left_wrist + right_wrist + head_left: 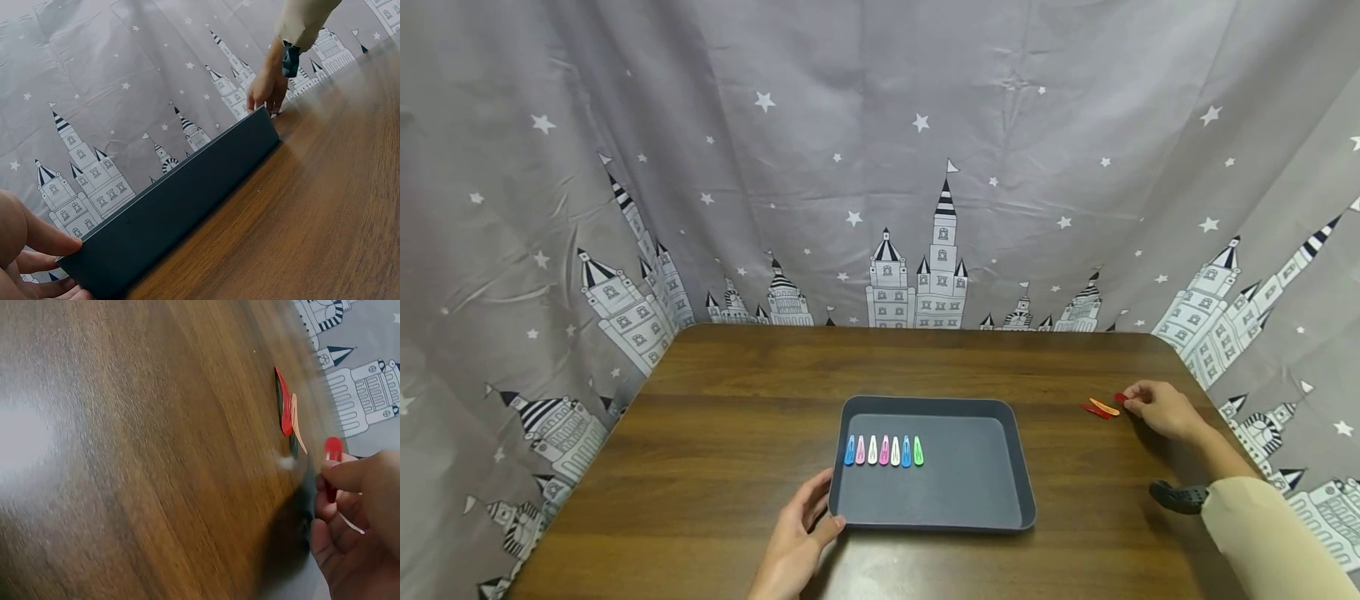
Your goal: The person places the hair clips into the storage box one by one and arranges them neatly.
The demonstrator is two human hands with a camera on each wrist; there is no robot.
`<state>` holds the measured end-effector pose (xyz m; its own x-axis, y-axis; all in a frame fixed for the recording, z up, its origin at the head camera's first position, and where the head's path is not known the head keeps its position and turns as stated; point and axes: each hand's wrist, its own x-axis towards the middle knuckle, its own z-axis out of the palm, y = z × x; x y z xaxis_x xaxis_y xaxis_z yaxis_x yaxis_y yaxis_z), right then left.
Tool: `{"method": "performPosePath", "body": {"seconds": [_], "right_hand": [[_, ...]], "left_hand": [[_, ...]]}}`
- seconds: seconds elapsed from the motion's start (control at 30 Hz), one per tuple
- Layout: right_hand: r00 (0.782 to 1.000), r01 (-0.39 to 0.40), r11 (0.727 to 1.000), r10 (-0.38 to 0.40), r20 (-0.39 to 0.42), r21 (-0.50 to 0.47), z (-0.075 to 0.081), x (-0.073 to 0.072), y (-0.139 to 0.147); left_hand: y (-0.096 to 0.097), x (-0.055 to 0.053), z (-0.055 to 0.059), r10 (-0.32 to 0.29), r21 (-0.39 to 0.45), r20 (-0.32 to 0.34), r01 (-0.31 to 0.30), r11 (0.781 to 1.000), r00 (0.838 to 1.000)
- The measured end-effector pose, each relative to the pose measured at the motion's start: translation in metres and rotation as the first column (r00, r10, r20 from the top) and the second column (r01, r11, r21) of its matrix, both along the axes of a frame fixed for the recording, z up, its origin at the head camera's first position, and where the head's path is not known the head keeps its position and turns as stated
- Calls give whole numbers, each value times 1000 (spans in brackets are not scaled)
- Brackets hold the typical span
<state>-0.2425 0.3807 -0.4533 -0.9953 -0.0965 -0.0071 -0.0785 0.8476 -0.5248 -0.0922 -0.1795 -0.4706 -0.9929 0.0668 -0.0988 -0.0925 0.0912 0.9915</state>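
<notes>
My right hand (pixel 1161 408) pinches a red snap hair clip (pixel 333 450) between thumb and fingertips, over the table's right side. A thin pale edge shows beneath those fingers in the right wrist view; I cannot tell what it is. Just left of this hand lie another red hair clip (pixel 284 406) and an orange hair clip (pixel 1104 407), touching or overlapping. With thumb at the rim and fingers against the side, my left hand (pixel 801 529) grips the near left corner of a dark grey tray (pixel 925 526). Inside it, several hair clips (pixel 883 451) stand in an upright row at the left.
The brown wooden table (pixel 730 442) carries the tray near its middle front. Behind and at both sides hangs a grey curtain (pixel 820 167) printed with castles and stars. A dark band (pixel 1180 497) circles the right wrist by the pale sleeve (pixel 1270 533).
</notes>
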Motion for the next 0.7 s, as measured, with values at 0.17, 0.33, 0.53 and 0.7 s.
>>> {"method": "performPosePath", "body": {"seconds": [0.17,0.33,0.53,0.7], "right_hand": [[999,17,1000,-16,-41,5,2,-3,-7],[998,2,1000,-3,-59,-19,8,-5,-16],[998,-7,998,3,-64,-60,13,-5,-24],[999,-43,989,41,-15,-145,18,-7,-36]], "left_hand": [[2,0,0,4,16,-1,-4,1000,1000],[2,0,1,11,9,6,-11,1000,1000],[3,0,1,10,8,7,-10,1000,1000],[4,0,1,15,12,-1,-15,1000,1000]]}}
